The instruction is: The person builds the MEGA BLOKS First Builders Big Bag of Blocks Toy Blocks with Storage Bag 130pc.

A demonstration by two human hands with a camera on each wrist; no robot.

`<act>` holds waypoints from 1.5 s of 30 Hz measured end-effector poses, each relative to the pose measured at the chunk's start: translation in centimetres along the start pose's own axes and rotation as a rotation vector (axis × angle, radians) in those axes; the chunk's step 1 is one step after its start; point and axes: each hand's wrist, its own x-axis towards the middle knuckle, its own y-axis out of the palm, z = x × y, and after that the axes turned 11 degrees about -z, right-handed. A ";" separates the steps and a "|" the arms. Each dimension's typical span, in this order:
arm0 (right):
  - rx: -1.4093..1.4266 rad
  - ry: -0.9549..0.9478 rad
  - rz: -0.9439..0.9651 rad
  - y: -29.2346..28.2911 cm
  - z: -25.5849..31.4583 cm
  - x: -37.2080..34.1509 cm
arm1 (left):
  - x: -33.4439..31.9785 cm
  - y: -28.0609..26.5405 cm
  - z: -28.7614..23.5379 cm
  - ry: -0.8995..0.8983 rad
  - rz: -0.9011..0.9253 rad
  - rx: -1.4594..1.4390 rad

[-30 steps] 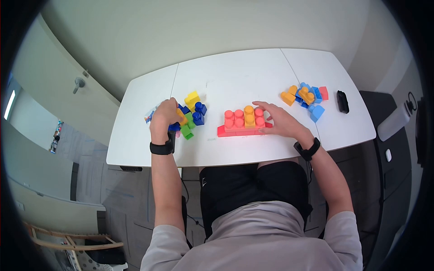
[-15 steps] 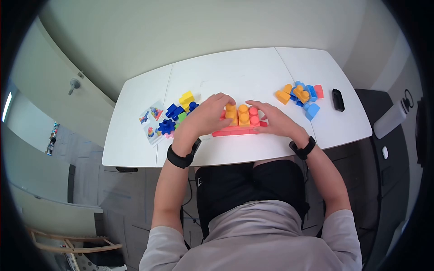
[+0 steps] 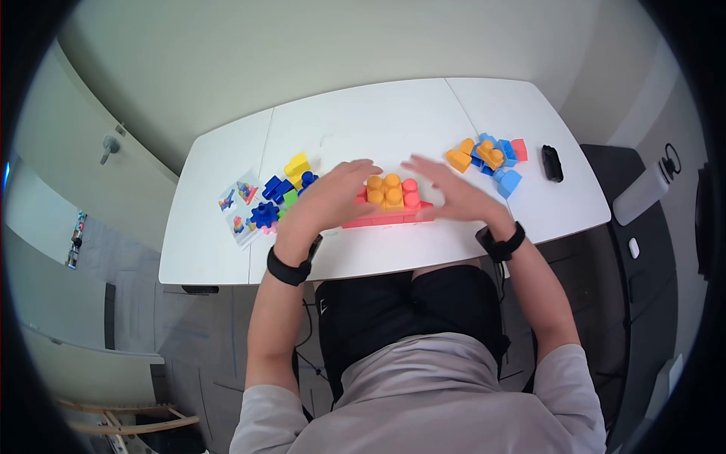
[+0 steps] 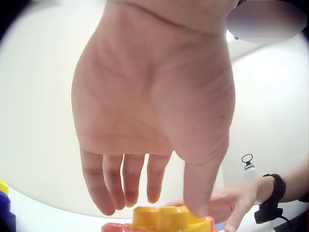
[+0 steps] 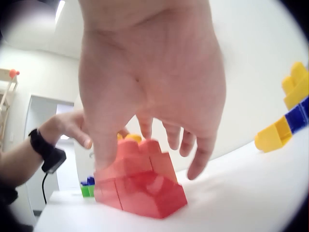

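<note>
A stepped stack of red toy building blocks (image 3: pixel 389 220) stands on the table between my hands. Two orange-yellow building blocks (image 3: pixel 393 198) sit side by side on its upper layer, with red studs (image 3: pixel 410 195) showing to their right. At the stack's left, my left hand (image 3: pixel 339 195) has relaxed fingers, its thumb and fingertips close by the orange-yellow blocks. My right hand (image 3: pixel 454 195) spreads its fingers off the right end. The right wrist view shows the red stack (image 5: pixel 145 193) under that palm, nothing in its grasp. My left hand hides the stack's left part from above.
Blue, green and yellow blocks (image 3: pixel 276 189) lie left, beside a picture sheet (image 3: pixel 240 216). Orange, blue and red blocks (image 3: pixel 491 155) form a pile at right, near a black case (image 3: pixel 552 163). A white bottle (image 3: pixel 643 195) stands beyond the table's right edge.
My left hand brought an orange-yellow block from the left pile and set it beside the other on the red stack. My right hand's fingers have since spread away from the stack.
</note>
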 end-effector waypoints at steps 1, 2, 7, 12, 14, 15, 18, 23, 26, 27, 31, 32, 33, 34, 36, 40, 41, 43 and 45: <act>-0.112 -0.089 -0.100 -1.2 -0.2 0.1 | -0.2 -0.7 0.0 0.025 -0.075 0.031; -0.192 -0.070 -0.218 -2.7 -0.1 0.3 | -0.5 -1.3 0.0 0.047 -0.153 0.061; -0.776 0.270 -0.494 -8.5 -3.1 -0.6 | -0.9 -5.0 -0.4 -0.048 -0.138 0.004; -0.872 0.508 -0.391 -8.6 -4.5 -1.2 | -1.3 -5.1 0.0 -0.080 -0.101 0.025; -0.887 0.502 -0.373 -7.9 -5.4 -1.4 | -1.4 -5.2 0.1 -0.078 -0.096 0.021; -0.887 0.484 -0.386 -7.5 -5.8 -1.6 | -1.5 -5.2 0.1 -0.076 -0.087 0.016; -0.883 0.466 -0.407 -7.3 -6.5 -1.6 | -1.7 -6.0 0.1 -0.102 -0.076 0.016; -0.895 0.482 -0.376 -7.5 -6.0 -1.3 | -2.4 -8.3 -0.1 -0.153 -0.121 0.000; -0.905 0.342 -0.530 -7.6 -4.8 -0.8 | -3.3 -9.3 1.3 -0.188 -0.193 0.005; -0.837 0.275 -0.570 -7.6 -4.3 -0.4 | -3.5 -9.6 1.8 -0.188 -0.235 0.024; -0.553 0.043 -0.589 -6.3 -0.6 1.1 | -4.1 -10.3 2.8 -0.274 -0.260 0.070; -0.554 0.038 -0.585 -5.7 0.8 1.5 | -4.2 -10.4 3.0 -0.279 -0.264 0.068; -0.437 0.055 -0.531 -5.1 2.4 1.8 | -4.3 -10.5 3.2 -0.284 -0.266 0.084; -0.321 0.074 -0.475 -4.3 3.6 2.2 | -4.4 -10.5 3.3 -0.289 -0.267 0.099; -0.270 0.037 -0.425 -2.6 4.9 2.6 | -4.6 -10.8 3.3 -0.287 -0.273 0.094; -0.236 -0.064 -0.315 0.2 5.5 3.5 | -4.7 -10.8 3.2 -0.285 -0.267 0.060; -0.239 -0.066 -0.318 0.8 5.5 3.8 | -4.7 -10.9 3.0 -0.281 -0.270 0.060; -0.237 -0.127 -0.272 1.5 5.6 4.2 | -4.6 -10.9 2.7 -0.301 -0.251 0.070; -0.257 -0.131 -0.244 1.6 6.0 4.2 | -4.6 -10.8 2.7 -0.291 -0.251 0.077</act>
